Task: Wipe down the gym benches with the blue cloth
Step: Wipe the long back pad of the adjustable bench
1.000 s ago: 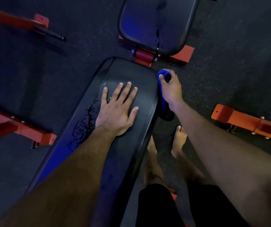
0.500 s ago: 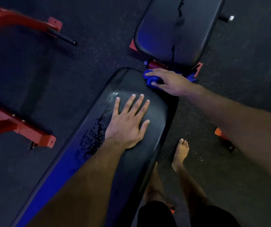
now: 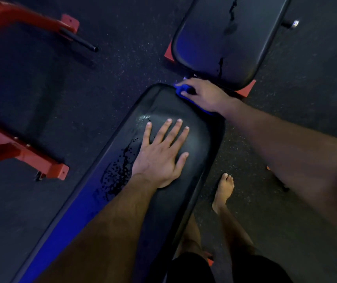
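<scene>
The blue cloth was gripped under curled fingers of the right hand at the near bench surface's far end, the left hand laid flat; droplets judged next.

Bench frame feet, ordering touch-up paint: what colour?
Red bench frame feet, clearest in the head view, left.

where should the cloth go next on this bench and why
Probably drag the blue cloth left and back toward the droplets. The right hand grips it at the near bench pad's far end, while wet beads sit beside the flat left hand.
</scene>
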Tool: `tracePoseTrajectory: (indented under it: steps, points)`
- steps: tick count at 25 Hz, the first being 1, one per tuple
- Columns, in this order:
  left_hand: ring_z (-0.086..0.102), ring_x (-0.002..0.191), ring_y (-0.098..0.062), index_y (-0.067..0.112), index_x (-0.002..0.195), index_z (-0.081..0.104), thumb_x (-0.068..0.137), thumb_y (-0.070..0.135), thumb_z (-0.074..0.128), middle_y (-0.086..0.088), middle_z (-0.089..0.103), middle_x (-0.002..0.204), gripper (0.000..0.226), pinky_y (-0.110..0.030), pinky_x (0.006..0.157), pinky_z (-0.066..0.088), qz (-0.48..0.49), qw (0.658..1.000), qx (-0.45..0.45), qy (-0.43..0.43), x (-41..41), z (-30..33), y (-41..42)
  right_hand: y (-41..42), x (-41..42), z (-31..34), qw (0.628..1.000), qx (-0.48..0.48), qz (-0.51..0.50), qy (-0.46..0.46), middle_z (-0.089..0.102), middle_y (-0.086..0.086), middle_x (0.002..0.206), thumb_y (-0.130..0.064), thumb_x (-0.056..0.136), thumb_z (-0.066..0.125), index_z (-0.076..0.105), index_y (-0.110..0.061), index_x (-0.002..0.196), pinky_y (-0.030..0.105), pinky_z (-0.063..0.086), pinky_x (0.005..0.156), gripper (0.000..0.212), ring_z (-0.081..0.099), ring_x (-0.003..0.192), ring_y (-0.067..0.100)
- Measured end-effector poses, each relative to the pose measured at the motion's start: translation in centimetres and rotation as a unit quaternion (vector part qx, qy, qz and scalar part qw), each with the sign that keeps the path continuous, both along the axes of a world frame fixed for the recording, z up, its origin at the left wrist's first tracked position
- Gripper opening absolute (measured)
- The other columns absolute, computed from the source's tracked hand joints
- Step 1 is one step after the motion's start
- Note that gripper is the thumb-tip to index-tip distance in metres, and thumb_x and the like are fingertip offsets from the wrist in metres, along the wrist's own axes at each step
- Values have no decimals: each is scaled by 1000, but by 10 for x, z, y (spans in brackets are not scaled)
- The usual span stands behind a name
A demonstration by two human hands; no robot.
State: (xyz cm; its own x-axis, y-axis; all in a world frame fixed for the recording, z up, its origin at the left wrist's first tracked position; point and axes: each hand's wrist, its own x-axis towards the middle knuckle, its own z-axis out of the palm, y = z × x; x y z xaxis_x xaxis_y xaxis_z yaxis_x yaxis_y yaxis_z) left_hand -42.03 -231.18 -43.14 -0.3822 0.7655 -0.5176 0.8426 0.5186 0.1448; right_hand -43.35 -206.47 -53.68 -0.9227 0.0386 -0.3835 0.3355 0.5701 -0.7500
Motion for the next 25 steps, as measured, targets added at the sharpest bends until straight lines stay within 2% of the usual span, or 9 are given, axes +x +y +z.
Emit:
tracePoseTrajectory:
  steps: [3, 6, 9, 13, 15, 20, 23, 25]
  points:
    - [-3, 159, -18, 28, 164, 9, 104, 55, 19, 5, 2, 172, 66, -62, 124, -2, -1, 1000, -6, -5, -1, 0, 1, 21, 81, 6, 996, -17, -80, -47, 65, -2, 127, -30, 100, 57, 64, -23, 127, 28, 41, 103, 29, 60, 118, 16]
    - [-3, 159, -19, 27, 164, 9, 104, 55, 19, 5, 1, 172, 67, -62, 123, -2, 1, 1000, -6, -8, -1, 2, 2, 24, 103, 11, 991, -24, -116, -59, 66, -2, 126, -29, 99, 58, 65, -24, 126, 26, 40, 102, 28, 59, 119, 16]
    - [-3, 159, -19, 27, 164, 9, 104, 54, 19, 5, 2, 172, 67, -62, 123, -2, 0, 1000, -5, -6, -1, 2, 2, 7, 48, 7, 997, 3, -80, -20, 66, 5, 124, -24, 98, 60, 67, -16, 122, 21, 37, 98, 26, 60, 116, 20]
    - [-5, 158, -19, 27, 164, 7, 104, 55, 15, 4, -1, 172, 66, -62, 124, -3, -1, 1000, -14, -7, -2, 1, 2, -28, -51, -3, 1000, 30, -5, 0, 66, 10, 119, -29, 99, 55, 65, -13, 119, 33, 38, 100, 28, 59, 114, 27]
    - [-4, 158, -19, 27, 164, 7, 105, 54, 14, 4, 0, 172, 66, -61, 124, -3, 0, 1000, -11, -8, -2, 1, 3, -30, -60, -2, 1000, 27, 6, -1, 66, 9, 120, -32, 100, 53, 64, -15, 121, 35, 41, 99, 29, 60, 114, 27]
    - [-1, 159, -19, 27, 164, 11, 104, 54, 19, 4, 3, 172, 66, -62, 124, -2, 0, 1000, -6, -5, -1, 1, 2, 5, 37, 7, 999, 43, -32, 9, 66, 8, 123, -29, 100, 57, 64, -15, 127, 26, 38, 96, 32, 61, 114, 25]
    - [-2, 159, -19, 27, 164, 10, 103, 55, 19, 4, 3, 172, 67, -63, 123, -2, 0, 1000, -4, -7, -1, 0, 1, 18, 102, 18, 995, 37, -85, -33, 67, 6, 123, -27, 100, 57, 64, -16, 127, 24, 39, 96, 30, 61, 114, 22]
    - [-2, 159, -19, 27, 164, 9, 103, 55, 18, 4, 3, 172, 67, -63, 123, -2, -2, 1000, -3, -3, -1, 0, 1, 21, 116, 22, 992, 33, -113, -55, 67, 4, 123, -27, 100, 57, 65, -16, 127, 20, 39, 94, 30, 61, 114, 19]
